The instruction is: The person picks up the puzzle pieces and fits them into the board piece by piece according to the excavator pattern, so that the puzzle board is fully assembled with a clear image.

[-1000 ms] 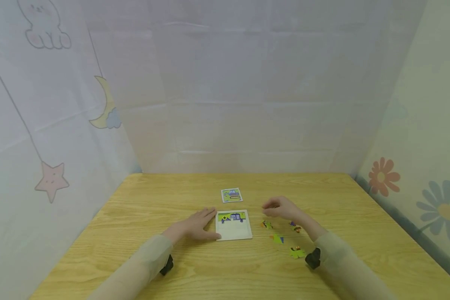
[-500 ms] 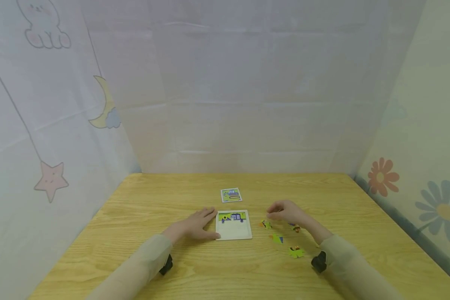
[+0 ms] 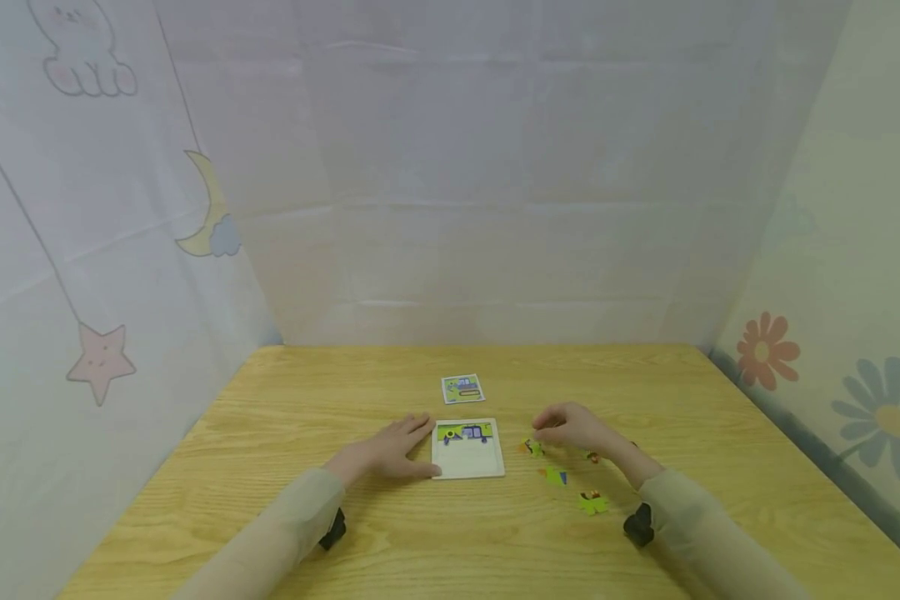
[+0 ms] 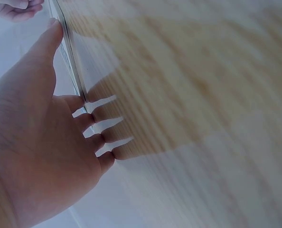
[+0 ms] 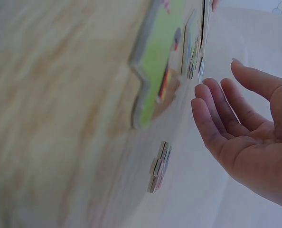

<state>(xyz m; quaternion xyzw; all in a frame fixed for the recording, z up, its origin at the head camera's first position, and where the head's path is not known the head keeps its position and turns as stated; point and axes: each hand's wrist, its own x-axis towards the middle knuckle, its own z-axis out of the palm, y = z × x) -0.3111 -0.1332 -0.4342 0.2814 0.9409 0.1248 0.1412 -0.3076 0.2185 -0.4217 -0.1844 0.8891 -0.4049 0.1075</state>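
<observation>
A white puzzle tray [image 3: 468, 462] lies mid-table, its upper part filled with joined pieces [image 3: 465, 433] that picture a purple vehicle on green. My left hand [image 3: 393, 450] rests spread beside it, thumb and fingertips at its left edge; in the left wrist view that hand [image 4: 51, 118] touches down at the tray's side. Over the loose pieces hovers my right hand [image 3: 573, 427], nearest a green-and-orange puzzle piece [image 3: 536, 448]. In the right wrist view, the right hand [image 5: 245, 123] has loosely bent fingers, thumb apart and nothing between them. A green piece [image 5: 155, 57] looms close there.
Other loose puzzle pieces lie to the right: a green-and-blue piece [image 3: 553, 476], a green piece [image 3: 592, 502] and a dark-and-red piece [image 3: 592, 457] partly under the right wrist. Behind the tray is a square picture card [image 3: 462, 389]. Printed curtains surround the wooden table [image 3: 345, 375].
My right hand has shifted slightly right and nearer to me, lower over the pieces, then stayed almost still. The left hand and tray have kept their places.
</observation>
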